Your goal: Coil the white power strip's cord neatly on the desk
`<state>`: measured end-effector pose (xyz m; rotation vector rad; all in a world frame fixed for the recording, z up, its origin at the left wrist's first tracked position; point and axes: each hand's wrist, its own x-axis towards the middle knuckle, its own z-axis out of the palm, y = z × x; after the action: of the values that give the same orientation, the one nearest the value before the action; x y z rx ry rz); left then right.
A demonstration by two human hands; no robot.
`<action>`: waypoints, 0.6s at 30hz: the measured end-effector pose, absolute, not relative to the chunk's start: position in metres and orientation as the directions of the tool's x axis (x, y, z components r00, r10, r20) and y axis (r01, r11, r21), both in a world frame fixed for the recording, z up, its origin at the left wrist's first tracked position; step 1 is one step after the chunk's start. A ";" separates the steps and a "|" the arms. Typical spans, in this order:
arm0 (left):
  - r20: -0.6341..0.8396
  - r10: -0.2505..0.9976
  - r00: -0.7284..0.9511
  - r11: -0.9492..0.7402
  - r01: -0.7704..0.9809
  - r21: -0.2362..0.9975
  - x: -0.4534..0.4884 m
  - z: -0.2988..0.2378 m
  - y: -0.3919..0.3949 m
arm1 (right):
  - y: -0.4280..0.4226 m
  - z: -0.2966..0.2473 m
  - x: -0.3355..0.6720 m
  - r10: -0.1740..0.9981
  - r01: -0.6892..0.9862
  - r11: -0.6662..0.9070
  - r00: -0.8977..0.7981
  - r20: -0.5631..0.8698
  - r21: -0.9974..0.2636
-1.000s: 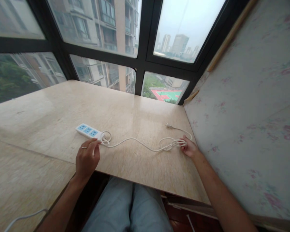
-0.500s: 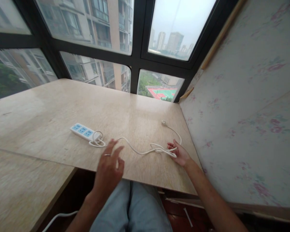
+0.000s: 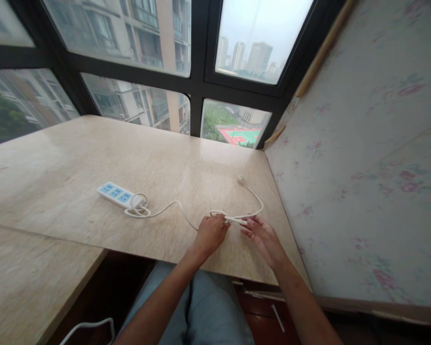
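Observation:
A white power strip with blue sockets lies on the beige marble ledge. Its white cable runs right from a small coil beside the strip to a bundle of loops near the right wall, and ends in a plug. My left hand is closed on the left end of the looped bundle. My right hand rests beside the bundle's right end, fingers stretched out and touching the loops.
Dark-framed windows close the far side of the ledge. A flowered wall stands at the right. My legs in light trousers are below the ledge edge. Another white cable hangs at the lower left.
My left hand left the power strip end, crossed to the right and closed on the looped cable. My right hand let go of the loops and opened.

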<state>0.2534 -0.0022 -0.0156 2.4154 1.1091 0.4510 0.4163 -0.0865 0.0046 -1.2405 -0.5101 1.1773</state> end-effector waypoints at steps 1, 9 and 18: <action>0.081 0.770 0.633 -0.578 0.638 0.509 0.254 -0.012 0.000 | -0.090 0.005 0.415 0.880 -0.276 -0.131 0.410 -0.240 -0.952; 0.024 0.782 0.623 -0.487 0.587 0.647 0.246 0.003 -0.001 | -0.090 0.013 0.397 0.856 0.474 0.022 0.447 0.262 -0.880; 0.048 0.863 0.504 -0.418 0.656 0.628 0.235 0.015 -0.019 | -0.064 -0.002 0.384 0.872 0.430 0.027 0.431 0.231 -0.903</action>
<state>0.2349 -0.0189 0.0151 2.2039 1.2409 0.4981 0.3837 -0.0645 -0.0016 -1.5918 -1.1726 0.5069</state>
